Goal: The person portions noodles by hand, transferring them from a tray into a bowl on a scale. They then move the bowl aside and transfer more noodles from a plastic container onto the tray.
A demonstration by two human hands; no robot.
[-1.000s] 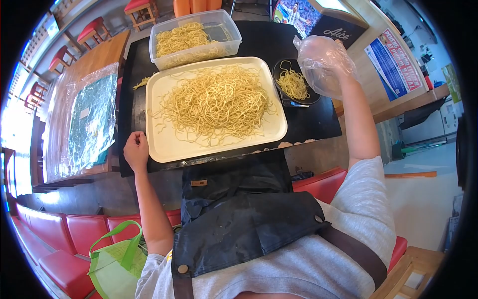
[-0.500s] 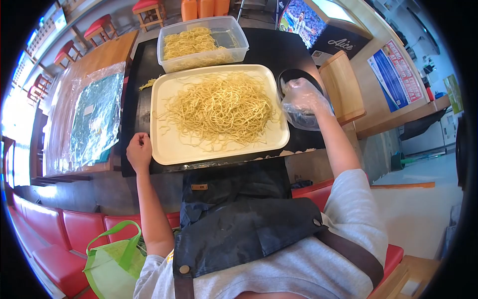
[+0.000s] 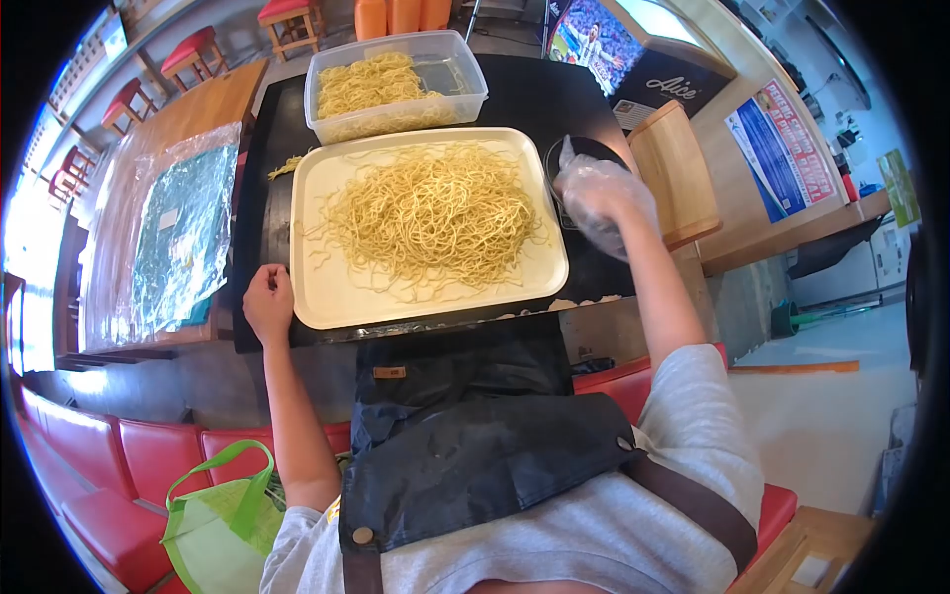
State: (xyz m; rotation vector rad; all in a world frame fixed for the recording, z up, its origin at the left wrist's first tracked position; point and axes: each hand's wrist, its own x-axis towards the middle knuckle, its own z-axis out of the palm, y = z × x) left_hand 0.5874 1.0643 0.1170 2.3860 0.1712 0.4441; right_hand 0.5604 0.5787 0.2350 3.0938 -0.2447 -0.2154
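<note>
Red-cushioned seating lines the near edge of a dark counter (image 3: 534, 94) that carries a cream tray (image 3: 327, 287) heaped with yellow noodles (image 3: 430, 213). Beyond the tray stands a clear plastic tub (image 3: 465, 74) partly filled with more noodles; its far corner shows bare. Just right of the tray sits a dark round bowl (image 3: 584, 148), mostly hidden behind the right hand (image 3: 604, 198), so what it holds cannot be made out. That hand wears a loose, crumpled plastic glove (image 3: 579, 178), and the film blurs the fingers, so whether its grip is closed or apart cannot be told. The left hand (image 3: 267, 302) rests at the tray's near left corner, fingers curled in loosely against the rim, holding nothing that shows. Left of the tray, a wooden table lies under a sheet of clear plastic (image 3: 183, 233). A green bag (image 3: 218, 520) sits below the left arm, cut off by the dark apron (image 3: 475, 436).
</note>
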